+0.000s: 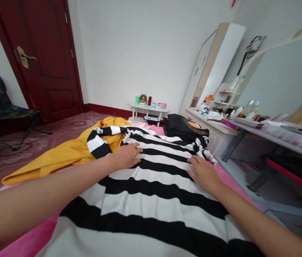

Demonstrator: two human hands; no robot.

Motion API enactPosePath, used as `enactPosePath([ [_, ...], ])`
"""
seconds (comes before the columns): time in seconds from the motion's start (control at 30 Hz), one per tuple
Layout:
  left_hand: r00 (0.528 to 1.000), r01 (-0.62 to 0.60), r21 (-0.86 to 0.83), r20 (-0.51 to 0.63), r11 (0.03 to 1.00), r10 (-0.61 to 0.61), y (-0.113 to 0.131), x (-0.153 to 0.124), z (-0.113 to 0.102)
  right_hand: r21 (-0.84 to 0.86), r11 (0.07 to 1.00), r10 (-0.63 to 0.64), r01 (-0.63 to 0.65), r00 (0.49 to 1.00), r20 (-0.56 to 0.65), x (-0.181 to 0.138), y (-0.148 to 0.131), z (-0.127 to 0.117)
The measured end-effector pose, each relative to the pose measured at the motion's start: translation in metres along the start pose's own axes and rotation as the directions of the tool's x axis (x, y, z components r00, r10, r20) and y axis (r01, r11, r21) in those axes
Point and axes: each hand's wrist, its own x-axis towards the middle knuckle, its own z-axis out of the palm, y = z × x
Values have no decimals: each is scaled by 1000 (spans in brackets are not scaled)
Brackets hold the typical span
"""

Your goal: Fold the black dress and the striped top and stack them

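A black-and-white striped garment [151, 182] lies spread over the bed, its wide stripes running crosswise and a few soft wrinkles across it. At its far end are ruffled edges, and one striped sleeve [98, 144] bends out at the left. My left hand [126, 156] rests on the upper left part of the garment, open, fingers apart. On the upper right side lies my right hand [203, 174], also open, fingertips touching the cloth. Neither hand visibly grasps anything. A yellow garment [67, 151] lies left of the striped one, partly under its sleeve.
A folded black garment [185, 126] sits beyond the striped one, at the right. Pink bedding [33, 232] shows around the edges. A dressing table [207, 121] crowded with bottles stands at the right, a camouflage folding chair [3, 103] at the left, a small white table [151, 109] by the wall.
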Motion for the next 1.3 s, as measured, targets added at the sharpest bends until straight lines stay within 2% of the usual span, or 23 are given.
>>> enactPosePath([
  [0.07,978,-201,-86,-67,976,196,14,-24,5,117,973,-195,197,980,-29,-24,-12,-2],
  [0.13,958,-285,-141,-53,948,281,18,-50,7,210,930,-310,300,951,15,-52,-14,0],
  [0.27,961,-232,-243,93,942,260,7,-78,-12,229,947,-250,225,964,89,-85,0,-2],
  [0.33,954,-191,-253,181,948,240,4,-76,-26,196,958,-236,209,964,124,-88,0,-12],
  [0.4,958,-134,-217,220,967,182,6,-67,-36,127,967,-241,222,958,155,-83,-12,-24],
  [0.47,973,-82,-186,200,979,119,14,-53,-38,54,968,-251,245,951,180,-70,-30,-36],
  [0.53,986,-74,-195,130,978,101,22,-33,-34,41,966,-258,255,944,204,-47,-48,-46],
  [0.63,984,-177,-262,-45,949,171,29,6,-16,114,965,-252,237,957,142,3,-68,-48],
  [0.7,967,-250,-299,-115,921,226,27,32,4,205,944,-263,257,965,6,36,-70,-35],
  [0.77,971,-235,-303,-106,924,212,21,55,27,304,902,-298,305,952,-71,63,-60,-10],
  [0.83,990,-139,-268,-73,953,123,11,72,49,336,903,-274,266,961,-24,83,-42,22],
  [0.9,998,-44,-232,-56,972,32,1,84,66,269,954,-155,132,986,68,97,-21,50],
  [0.97,998,8,-225,-61,974,-22,-8,94,75,186,983,-32,14,995,92,109,-7,66],
  [1.07,984,70,-238,-143,969,-106,-14,105,80,139,986,78,-90,993,90,128,-7,71],
  [1.17,955,102,-250,-248,963,-165,-14,111,80,124,973,192,-193,981,21,141,-20,71],
  [1.23,943,102,-244,-284,964,-172,-14,110,80,138,968,218,-210,975,-47,143,-25,73],
  [1.3,938,104,-237,-300,966,-174,-14,109,80,192,966,193,-173,977,-93,141,-24,77],
])
